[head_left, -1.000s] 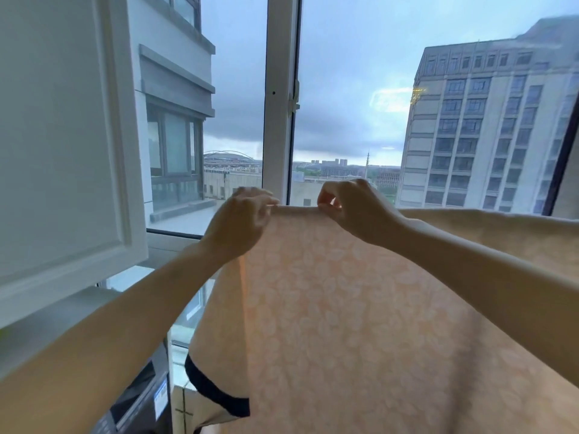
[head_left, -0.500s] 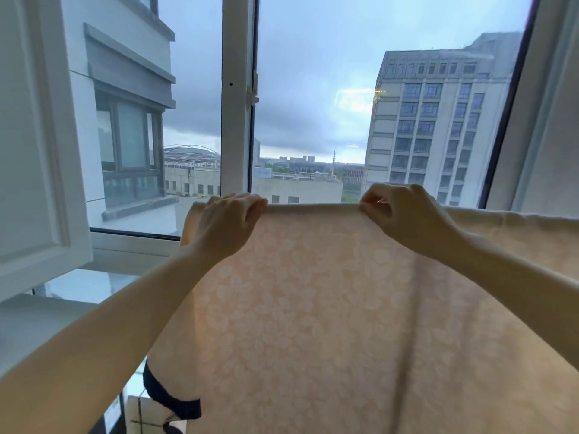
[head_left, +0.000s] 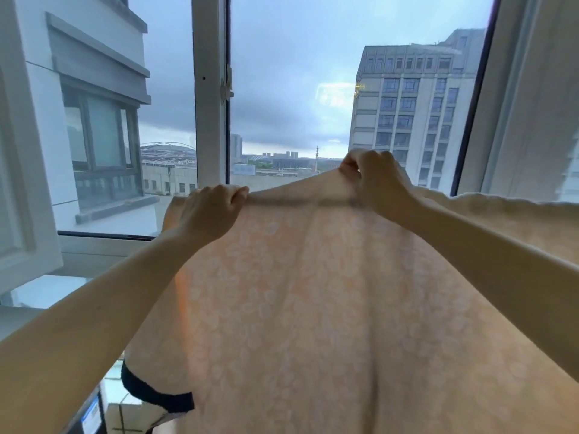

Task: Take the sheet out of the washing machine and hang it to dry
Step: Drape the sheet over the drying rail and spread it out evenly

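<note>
Here our left hand (head_left: 210, 217) curls its grip over the top edge of the sheet (head_left: 313, 308). Our right hand (head_left: 377, 183) pinches that edge, raised higher.

The sheet (head_left: 313, 308) is thin matt cloth, peach with a pale printed pattern, light glowing through; its hem (head_left: 153, 394) is dark fabric. The window frame (head_left: 208, 89) is smooth white, the glass glossy

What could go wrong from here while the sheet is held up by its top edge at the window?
1. The right hand pinches the sheet up into a peak; a slipped grip could let it drop and bunch.
2. A large span hangs on the near side, so its weight might drag it down once the left hand lets go.
</note>
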Demonstrator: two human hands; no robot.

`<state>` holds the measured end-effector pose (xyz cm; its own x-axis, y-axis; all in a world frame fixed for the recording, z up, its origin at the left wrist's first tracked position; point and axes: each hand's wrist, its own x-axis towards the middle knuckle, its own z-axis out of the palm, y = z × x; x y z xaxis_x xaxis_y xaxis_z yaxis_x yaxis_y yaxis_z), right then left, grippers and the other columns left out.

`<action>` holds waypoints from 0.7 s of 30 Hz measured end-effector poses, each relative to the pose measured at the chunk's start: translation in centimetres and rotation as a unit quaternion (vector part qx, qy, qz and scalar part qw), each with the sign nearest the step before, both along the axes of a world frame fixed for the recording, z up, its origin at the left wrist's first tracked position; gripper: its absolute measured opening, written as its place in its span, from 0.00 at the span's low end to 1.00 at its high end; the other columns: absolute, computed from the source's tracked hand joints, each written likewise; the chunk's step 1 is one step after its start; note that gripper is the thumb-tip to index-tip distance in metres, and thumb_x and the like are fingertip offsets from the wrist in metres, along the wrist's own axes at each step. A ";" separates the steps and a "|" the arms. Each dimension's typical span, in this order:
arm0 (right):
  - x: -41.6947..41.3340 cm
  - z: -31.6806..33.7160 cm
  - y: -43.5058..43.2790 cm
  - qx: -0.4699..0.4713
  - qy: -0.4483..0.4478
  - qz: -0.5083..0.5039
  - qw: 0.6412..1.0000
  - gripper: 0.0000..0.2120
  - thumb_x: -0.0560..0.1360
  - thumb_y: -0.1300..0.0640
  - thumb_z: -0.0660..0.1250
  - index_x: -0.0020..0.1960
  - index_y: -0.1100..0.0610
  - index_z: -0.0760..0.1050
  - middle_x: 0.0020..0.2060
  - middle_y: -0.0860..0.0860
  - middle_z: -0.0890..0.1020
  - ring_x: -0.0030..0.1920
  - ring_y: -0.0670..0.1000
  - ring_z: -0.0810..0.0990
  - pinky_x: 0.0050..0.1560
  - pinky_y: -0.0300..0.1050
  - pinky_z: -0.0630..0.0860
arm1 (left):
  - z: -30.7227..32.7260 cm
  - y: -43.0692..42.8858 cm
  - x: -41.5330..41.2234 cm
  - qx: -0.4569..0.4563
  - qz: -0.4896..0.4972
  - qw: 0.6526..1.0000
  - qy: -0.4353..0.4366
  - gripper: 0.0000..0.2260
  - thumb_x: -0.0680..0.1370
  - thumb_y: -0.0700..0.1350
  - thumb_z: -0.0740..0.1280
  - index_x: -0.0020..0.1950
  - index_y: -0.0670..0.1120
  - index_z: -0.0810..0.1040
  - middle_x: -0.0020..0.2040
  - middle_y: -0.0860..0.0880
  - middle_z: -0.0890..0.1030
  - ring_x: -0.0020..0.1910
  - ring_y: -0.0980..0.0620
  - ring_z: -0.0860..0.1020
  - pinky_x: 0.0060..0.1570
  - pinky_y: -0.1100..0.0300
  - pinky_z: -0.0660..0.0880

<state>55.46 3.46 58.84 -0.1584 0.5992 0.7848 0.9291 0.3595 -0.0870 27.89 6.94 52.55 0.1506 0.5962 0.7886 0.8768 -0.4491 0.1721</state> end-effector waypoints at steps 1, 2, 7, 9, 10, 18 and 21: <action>0.0 0.4 0.3 0.003 0.008 -0.012 1.000 0.09 0.79 0.53 0.61 0.50 0.55 0.78 0.44 0.54 0.82 0.45 0.58 0.79 0.49 0.54 0.77 | 0.4 0.3 0.1 -0.024 -0.001 1.000 -0.010 0.20 0.83 0.52 0.55 0.34 0.48 0.73 0.27 0.52 0.72 0.28 0.49 0.75 0.38 0.53 0.74; 0.1 0.7 0.6 0.007 0.014 -0.019 1.000 0.09 0.79 0.53 0.62 0.49 0.55 0.79 0.44 0.53 0.82 0.45 0.57 0.79 0.50 0.54 0.77 | 0.7 0.6 0.2 -0.042 0.001 0.999 -0.025 0.19 0.83 0.52 0.55 0.36 0.47 0.74 0.29 0.50 0.74 0.30 0.47 0.77 0.38 0.53 0.75; 1.1 -0.1 1.3 -0.069 0.006 0.031 0.997 0.06 0.76 0.54 0.68 0.44 0.56 0.82 0.39 0.50 0.84 0.41 0.49 0.81 0.45 0.46 0.78 | 0.1 0.0 3.1 0.082 -0.081 0.992 -0.059 0.11 0.82 0.47 0.60 0.52 0.44 0.81 0.42 0.46 0.84 0.37 0.49 0.81 0.36 0.60 0.76; 1.5 -0.4 1.4 -0.106 0.000 0.048 0.993 0.08 0.75 0.54 0.69 0.40 0.57 0.81 0.34 0.50 0.82 0.36 0.47 0.80 0.38 0.42 0.76 | -0.6 -0.7 5.0 0.086 -0.105 0.991 -0.009 0.15 0.83 0.52 0.57 0.53 0.46 0.80 0.44 0.47 0.84 0.38 0.50 0.81 0.41 0.55 0.78; 1.6 -0.5 1.4 -0.118 -0.004 0.051 0.992 0.11 0.76 0.54 0.68 0.38 0.58 0.80 0.32 0.50 0.81 0.33 0.47 0.78 0.35 0.42 0.74 | -1.0 -0.8 5.7 0.094 -0.095 0.991 0.014 0.17 0.83 0.54 0.55 0.52 0.46 0.80 0.43 0.49 0.84 0.38 0.51 0.80 0.44 0.55 0.76; 3.3 -1.7 -1.1 -0.070 -0.035 0.045 0.996 0.18 0.80 0.53 0.59 0.33 0.58 0.72 0.27 0.50 0.75 0.26 0.49 0.74 0.31 0.46 0.74 | -2.7 -0.1 6.6 0.170 -0.029 0.985 0.003 0.21 0.82 0.54 0.53 0.46 0.44 0.81 0.38 0.50 0.81 0.35 0.50 0.75 0.42 0.55 0.68; 4.8 -1.8 -2.0 -0.056 -0.030 0.038 0.997 0.12 0.80 0.53 0.59 0.43 0.56 0.78 0.33 0.49 0.80 0.31 0.47 0.78 0.36 0.49 0.79 | -2.8 0.0 6.3 0.188 -0.008 0.982 0.001 0.20 0.82 0.53 0.53 0.44 0.44 0.80 0.37 0.50 0.81 0.34 0.51 0.74 0.41 0.57 0.65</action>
